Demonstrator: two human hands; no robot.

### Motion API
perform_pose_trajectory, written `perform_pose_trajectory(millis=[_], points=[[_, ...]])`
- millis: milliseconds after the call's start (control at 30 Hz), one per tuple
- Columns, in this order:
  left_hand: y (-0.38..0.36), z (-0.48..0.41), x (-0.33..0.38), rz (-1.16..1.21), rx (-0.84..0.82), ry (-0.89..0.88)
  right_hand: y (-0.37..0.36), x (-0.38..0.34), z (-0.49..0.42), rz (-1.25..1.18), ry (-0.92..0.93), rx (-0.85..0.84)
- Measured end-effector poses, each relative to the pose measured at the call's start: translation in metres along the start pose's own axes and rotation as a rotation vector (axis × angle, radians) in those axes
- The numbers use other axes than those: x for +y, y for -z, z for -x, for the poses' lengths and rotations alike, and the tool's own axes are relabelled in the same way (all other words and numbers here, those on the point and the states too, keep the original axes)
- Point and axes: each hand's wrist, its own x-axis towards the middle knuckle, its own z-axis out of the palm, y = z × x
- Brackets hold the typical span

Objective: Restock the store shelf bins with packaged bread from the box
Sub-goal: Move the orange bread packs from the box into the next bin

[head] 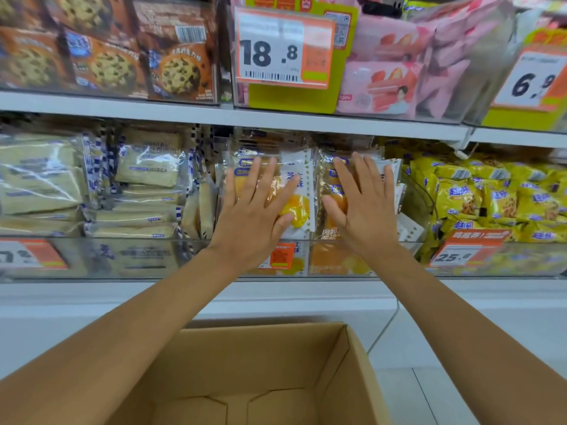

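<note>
The person stands at the shelf with both bare arms stretched forward over a brown cardboard box (334, 363) that sits low in front of them. What shows of its floor is bare flaps with no packs on them, though the arms hide its left part. So I judge the restocking to be near its end, with the bread in place and the step in hand being to press it back and tidy it.

The clear plastic packs of orange-yellow bread (299, 207) stand upright, faces forward, in the middle clear plastic bin (334, 262) of the lower white shelf (276, 291). They sit between cream-coloured bread packs (147, 167) on one side and yellow snack bags (491, 197) on the other.

The left hand (254, 207) lies flat on the front pack, fingers straight and fanned, pointing up and slightly inward. The right hand (365, 207) lies flat on the neighbouring pack in the same way, thumb turned toward its partner. The hands are side by side, near each other but apart, and neither grips anything. Both wrists cross above the bin's front wall.

The next move, as I see it, calls for an even, gentle push, since the bread is soft and the film looks slippery. The hands should then lift away cleanly so no pack tips forward over the front wall.
</note>
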Motion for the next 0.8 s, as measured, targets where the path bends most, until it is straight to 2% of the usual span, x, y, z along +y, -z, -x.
perform_pose_trajectory(millis=[267,400,633,800], points=[[0.004,-0.001,0.000,0.006,0.003,0.017,0.003,-0.001,0.003,0.005,0.007,0.036],[0.004,-0.002,0.011,0.046,0.026,0.060,0.002,-0.005,0.016,0.117,-0.013,0.153],[-0.007,-0.003,0.010,0.019,-0.040,0.032,-0.007,-0.008,0.020,-0.019,-0.049,0.044],[0.006,-0.001,0.012,0.128,-0.033,0.086,0.009,-0.014,0.024,-0.049,-0.071,-0.002]])
